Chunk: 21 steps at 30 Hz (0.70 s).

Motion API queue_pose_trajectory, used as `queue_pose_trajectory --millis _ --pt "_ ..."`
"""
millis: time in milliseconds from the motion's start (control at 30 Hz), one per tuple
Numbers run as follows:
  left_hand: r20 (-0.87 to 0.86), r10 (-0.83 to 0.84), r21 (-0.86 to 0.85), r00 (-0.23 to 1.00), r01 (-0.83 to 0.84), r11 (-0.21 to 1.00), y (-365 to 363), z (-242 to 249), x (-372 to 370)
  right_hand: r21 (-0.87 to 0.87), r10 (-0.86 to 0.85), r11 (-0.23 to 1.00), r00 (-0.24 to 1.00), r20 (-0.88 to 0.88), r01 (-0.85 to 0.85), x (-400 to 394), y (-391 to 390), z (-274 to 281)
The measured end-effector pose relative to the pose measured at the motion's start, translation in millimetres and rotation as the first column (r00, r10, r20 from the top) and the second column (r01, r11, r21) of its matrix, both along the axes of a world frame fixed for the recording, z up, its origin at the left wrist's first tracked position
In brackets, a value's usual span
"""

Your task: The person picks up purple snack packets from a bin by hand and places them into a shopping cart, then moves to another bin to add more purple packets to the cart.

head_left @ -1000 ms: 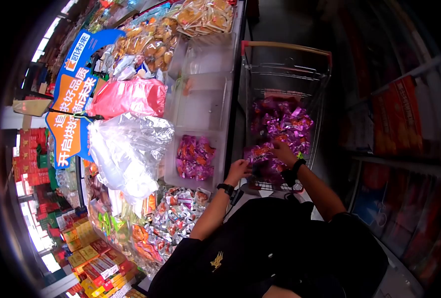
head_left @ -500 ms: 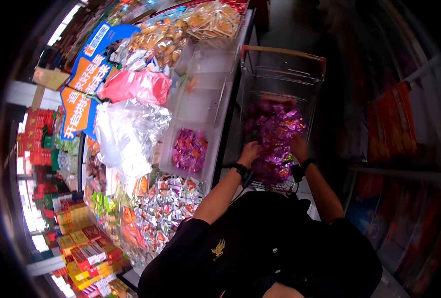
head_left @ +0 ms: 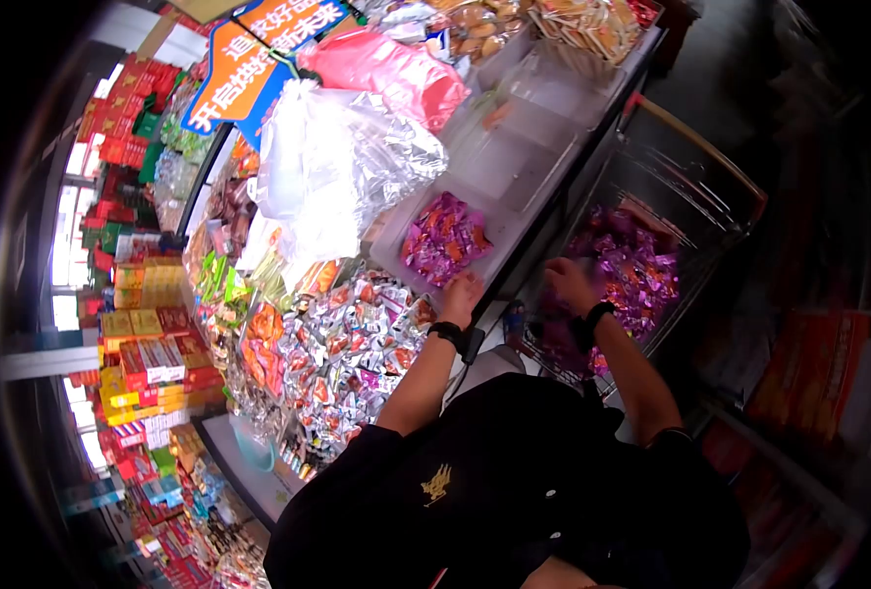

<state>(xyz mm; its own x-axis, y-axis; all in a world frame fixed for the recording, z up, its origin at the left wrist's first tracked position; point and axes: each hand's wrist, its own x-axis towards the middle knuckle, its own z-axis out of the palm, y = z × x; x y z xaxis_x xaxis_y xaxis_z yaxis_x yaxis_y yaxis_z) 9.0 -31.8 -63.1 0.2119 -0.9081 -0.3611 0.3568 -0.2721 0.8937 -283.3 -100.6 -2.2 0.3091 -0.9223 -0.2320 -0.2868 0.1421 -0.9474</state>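
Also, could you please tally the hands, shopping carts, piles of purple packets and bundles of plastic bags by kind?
Hands: 2 (left hand, right hand)
Shopping cart: 1
Piles of purple packets: 2 (bin pile, cart pile)
Bundles of plastic bags: 2 (pink bundle, clear bundle)
Total: 7

To your left, a pink plastic bag (head_left: pixel 391 79) lies against clear plastic bags (head_left: pixel 337 177), near a blue-and-orange sign (head_left: pixel 244 74). Silvery packets (head_left: pixel 352 339) are heaped nearby; stacked boxes (head_left: pixel 151 353) stand beyond.
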Motion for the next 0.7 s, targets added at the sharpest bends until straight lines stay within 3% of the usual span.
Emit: queue_pose_trajectory --millis 33,133,267,367,467,533,600,700 --pt "-0.301 0.213 0.273 0.93 -0.13 0.953 -4.8 1.5 6.8 -0.008 0.046 0.999 0.998 0.031 -0.045 15.7 -9.5 -4.1" --pt "-0.271 0.273 0.334 0.923 -0.176 0.926 -19.0 7.6 22.3 0.068 0.117 0.99 0.989 0.094 -0.123 63.4 -35.5 1.3" --pt "-0.318 0.297 0.452 0.9 -0.132 0.882 -44.9 10.5 32.8 0.085 0.189 0.979 0.982 -0.007 -0.188 119.4 -67.9 17.3" --pt "-0.407 0.262 0.502 0.875 -0.025 0.864 -59.5 -35.3 48.5 -0.037 0.253 0.965 0.961 -0.109 -0.258 156.8 -95.6 -3.3" --pt "-0.683 0.144 0.355 0.716 0.153 0.922 -63.7 -113.2 67.0 -0.087 0.318 0.935 0.922 -0.22 -0.343 189.2 -118.5 -36.6" --pt "-0.514 0.265 0.569 0.816 0.093 0.817 -71.4 -112.0 57.2 -0.031 0.381 0.907 0.849 -0.366 -0.42 203.4 -133.3 -25.4" --pt "-0.336 0.146 0.545 0.93 0.065 0.836 -72.4 -111.9 50.1 -0.027 0.365 0.907 0.815 -0.451 -0.421 217.7 -144.7 -27.0" --pt "-0.24 0.087 0.563 0.967 0.065 0.824 -79.1 -108.9 39.4 -0.049 0.418 0.85 0.727 -0.545 -0.525 227.2 -159.8 -43.1"
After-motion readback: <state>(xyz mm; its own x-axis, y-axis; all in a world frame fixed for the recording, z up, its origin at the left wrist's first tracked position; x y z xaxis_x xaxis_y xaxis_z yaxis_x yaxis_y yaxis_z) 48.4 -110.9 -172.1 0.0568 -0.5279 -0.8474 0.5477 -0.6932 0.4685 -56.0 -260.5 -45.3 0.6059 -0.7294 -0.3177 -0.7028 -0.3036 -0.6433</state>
